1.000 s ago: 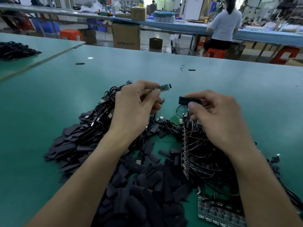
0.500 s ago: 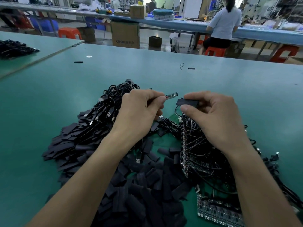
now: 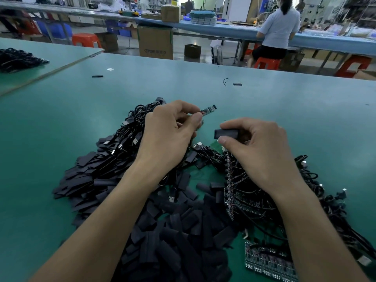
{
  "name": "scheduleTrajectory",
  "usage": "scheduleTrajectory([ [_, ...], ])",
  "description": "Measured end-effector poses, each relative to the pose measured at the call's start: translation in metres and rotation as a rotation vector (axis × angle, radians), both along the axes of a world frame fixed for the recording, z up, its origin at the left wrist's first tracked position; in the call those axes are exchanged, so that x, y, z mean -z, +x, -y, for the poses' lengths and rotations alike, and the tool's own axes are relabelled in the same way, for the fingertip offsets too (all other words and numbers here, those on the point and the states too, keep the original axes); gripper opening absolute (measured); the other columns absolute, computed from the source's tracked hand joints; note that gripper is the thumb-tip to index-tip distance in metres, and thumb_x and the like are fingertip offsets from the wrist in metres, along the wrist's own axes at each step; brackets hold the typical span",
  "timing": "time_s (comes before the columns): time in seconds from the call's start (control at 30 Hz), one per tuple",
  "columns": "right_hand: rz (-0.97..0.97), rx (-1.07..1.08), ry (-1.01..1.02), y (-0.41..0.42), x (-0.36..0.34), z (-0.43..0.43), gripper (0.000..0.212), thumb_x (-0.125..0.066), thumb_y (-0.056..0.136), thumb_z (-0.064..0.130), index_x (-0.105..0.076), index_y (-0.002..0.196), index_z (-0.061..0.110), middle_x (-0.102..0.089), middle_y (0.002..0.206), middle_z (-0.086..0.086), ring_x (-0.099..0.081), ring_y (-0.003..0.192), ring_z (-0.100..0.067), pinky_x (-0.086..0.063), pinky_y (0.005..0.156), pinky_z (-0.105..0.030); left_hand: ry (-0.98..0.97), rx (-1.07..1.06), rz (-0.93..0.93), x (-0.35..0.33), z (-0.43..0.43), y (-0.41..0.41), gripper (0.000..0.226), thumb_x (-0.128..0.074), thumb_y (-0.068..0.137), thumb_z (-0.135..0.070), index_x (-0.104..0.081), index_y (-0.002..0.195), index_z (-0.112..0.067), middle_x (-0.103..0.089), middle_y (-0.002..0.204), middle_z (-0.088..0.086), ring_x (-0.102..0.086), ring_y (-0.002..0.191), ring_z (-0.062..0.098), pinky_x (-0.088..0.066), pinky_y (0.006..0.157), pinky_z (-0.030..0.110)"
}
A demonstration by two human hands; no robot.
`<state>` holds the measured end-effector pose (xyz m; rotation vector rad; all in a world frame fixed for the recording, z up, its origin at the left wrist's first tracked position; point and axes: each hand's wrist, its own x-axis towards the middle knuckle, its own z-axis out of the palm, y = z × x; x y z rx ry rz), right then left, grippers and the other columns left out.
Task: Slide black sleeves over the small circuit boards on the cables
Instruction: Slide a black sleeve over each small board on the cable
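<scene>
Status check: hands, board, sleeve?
Left hand pinches small green circuit board. Right hand pinches short black sleeve. Sleeve not yet on board. Nothing between them.

Mid-frame, the left hand (image 3: 168, 137) holds a circuit board (image 3: 208, 110) up and left of the sleeve (image 3: 225, 134) in the right hand (image 3: 262, 151) — the two apart. Below them, loose sleeves (image 3: 173, 231) fill the lower centre — wired boards (image 3: 232, 196) lie at lower right.

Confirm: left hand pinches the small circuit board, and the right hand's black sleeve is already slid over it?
No. The left hand does pinch the small circuit board, but the black sleeve in the right hand is not over it: the head view shows them apart.
</scene>
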<state>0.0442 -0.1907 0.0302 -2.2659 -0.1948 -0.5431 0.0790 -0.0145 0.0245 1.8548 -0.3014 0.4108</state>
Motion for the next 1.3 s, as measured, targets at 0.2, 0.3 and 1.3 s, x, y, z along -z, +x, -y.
scheduleTrajectory([
  [0.2,-0.236,0.010,-0.429,-0.006,0.006,-0.013,0.035,-0.072,0.089,0.039,-0.065,0.123,0.035,-0.058,0.116,0.001,-0.051,0.115,-0.018,-0.039,0.098,-0.031,0.010,-0.039,0.030,0.002,0.002,0.002,0.009,-0.066,0.096,-0.024,-0.068,0.092,-0.032,-0.073,0.076,-0.020,-0.070,0.062,0.004,-0.051,0.060,0.015],
  [0.3,-0.170,-0.075,-0.452,-0.011,0.005,-0.030,0.017,-0.070,0.090,0.032,-0.072,0.107,0.029,-0.056,0.105,0.002,-0.052,0.106,-0.020,-0.040,0.088,-0.030,-0.015,-0.083,0.057,0.002,0.000,0.005,0.009,-0.067,0.094,-0.025,-0.068,0.091,-0.033,-0.074,0.076,-0.018,-0.071,0.066,0.007,-0.060,0.071,0.031],
  [1.3,0.068,0.013,0.055,-0.004,-0.007,-0.005,0.016,-0.070,0.092,0.022,-0.071,0.103,0.034,-0.068,0.078,0.024,-0.068,0.072,0.006,-0.054,0.076,-0.014,0.005,-0.086,0.010,-0.001,-0.001,0.001,0.004,-0.072,0.091,-0.027,-0.071,0.090,-0.030,-0.075,0.077,-0.013,-0.072,0.070,0.010,-0.061,0.073,0.038],
])
